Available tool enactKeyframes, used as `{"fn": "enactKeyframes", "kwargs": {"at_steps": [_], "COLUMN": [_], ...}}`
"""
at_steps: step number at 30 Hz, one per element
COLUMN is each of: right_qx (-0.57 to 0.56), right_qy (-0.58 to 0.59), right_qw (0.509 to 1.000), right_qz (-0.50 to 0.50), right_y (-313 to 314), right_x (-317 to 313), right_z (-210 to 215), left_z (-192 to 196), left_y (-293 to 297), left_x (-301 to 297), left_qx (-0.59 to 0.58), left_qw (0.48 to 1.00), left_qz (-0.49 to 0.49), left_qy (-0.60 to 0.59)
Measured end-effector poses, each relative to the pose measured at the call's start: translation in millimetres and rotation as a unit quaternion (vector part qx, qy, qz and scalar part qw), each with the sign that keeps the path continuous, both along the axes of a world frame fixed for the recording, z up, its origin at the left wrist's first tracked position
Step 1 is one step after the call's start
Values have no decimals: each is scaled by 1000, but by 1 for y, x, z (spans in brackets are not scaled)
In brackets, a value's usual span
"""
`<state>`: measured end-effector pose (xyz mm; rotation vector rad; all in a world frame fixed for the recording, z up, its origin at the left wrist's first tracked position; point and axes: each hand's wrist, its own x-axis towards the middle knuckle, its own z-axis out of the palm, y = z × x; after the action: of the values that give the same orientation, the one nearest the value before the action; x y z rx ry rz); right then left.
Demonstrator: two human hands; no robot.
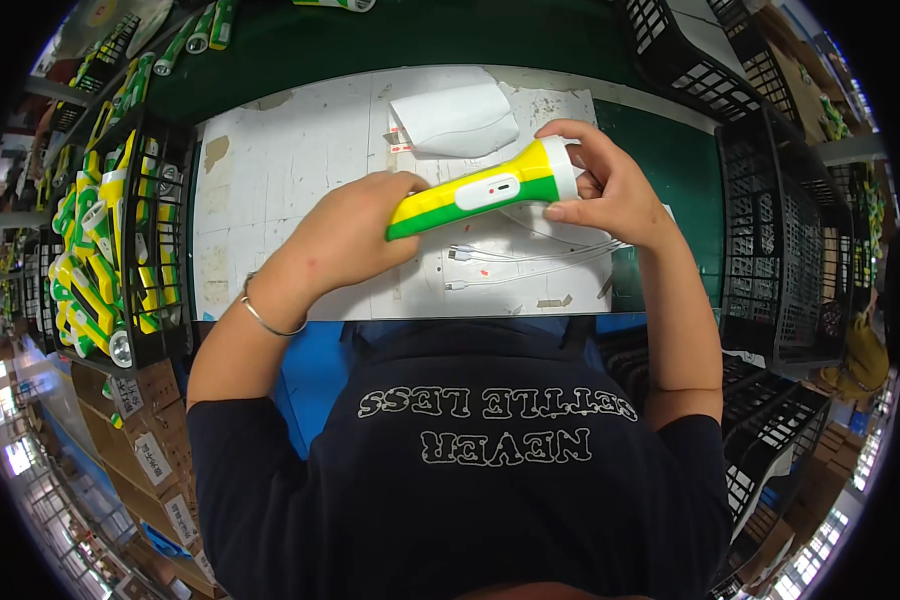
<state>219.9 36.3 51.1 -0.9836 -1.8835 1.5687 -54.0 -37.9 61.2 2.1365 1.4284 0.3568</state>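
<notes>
A yellow and green flashlight (pixel 470 196) with a white head ring is held between my two hands above the white work board. My left hand (pixel 365 225) is wrapped round its narrow tail end. At the wide white head, my right hand (pixel 610 185) grips the rim with thumb and fingers. A white panel with a small slot and a red dot faces up on the handle. Below the flashlight lie white charging cables (pixel 510 258), their two plugs pointing left. Beyond it rests a folded white sheet (pixel 457 118), apparently paper or a bag.
On the left stands a black crate (pixel 160 240) full of similar flashlights. Black plastic crates (pixel 780 240) line the right side. More flashlights (pixel 198 32) lie on the green table (pixel 390 40) at the far left. The white board (pixel 260 200) covers the middle.
</notes>
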Motion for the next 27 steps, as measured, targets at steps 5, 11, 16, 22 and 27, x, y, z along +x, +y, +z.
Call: {"fn": "enactKeyframes", "kwargs": {"at_steps": [5,11,16,22,27], "right_qx": [-35,79,287,79,-68], "right_qy": [73,-141,-301,-52,16], "right_qw": [996,981,903,988,991], "right_qz": [37,-111,-109,-125,-113], "right_y": [-1,-7,-16,-7,-6], "right_x": [-11,-53,-68,-47,-37], "right_z": [-17,-59,-86,-64,-45], "left_z": [4,-54,-76,-75,-64], "left_y": [-1,-5,-7,-2,-4], "left_x": [-3,9,13,20,37], "left_qx": [-140,-206,-96,-43,-31], "left_qw": [988,937,934,949,956], "left_qz": [-28,68,152,163,146], "left_qy": [-59,-275,-308,-267,-251]}}
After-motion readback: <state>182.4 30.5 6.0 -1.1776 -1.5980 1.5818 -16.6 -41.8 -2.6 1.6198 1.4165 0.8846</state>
